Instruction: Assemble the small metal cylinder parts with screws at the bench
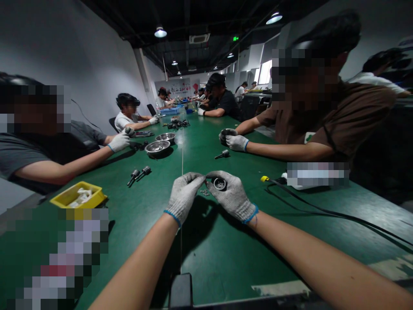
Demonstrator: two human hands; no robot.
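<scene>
Black with a pale rim, the round part sits in the right grip, above the green bench. Its rim side faces up, perhaps so the person can see inside. There are bits in there, too small to name.

The right grip, in a white glove, is curled snugly around the part. Its fingertips poke out to the left of it. There, the left grip is pinched closed, and the tips of both grips meet. I cannot tell if a tiny thing is between them.

Little metal rings lie in a bunch just left of the part and a bit nearer the person, maybe so fingers can get them fast.

Beyond the part, a metal piece with a stem lies near a co-worker's gloved hands. Far left of the part are two more stemmed pieces and a yellow tray of white stuff. Right of it, a cable with a yellow tip lies loose.
</scene>
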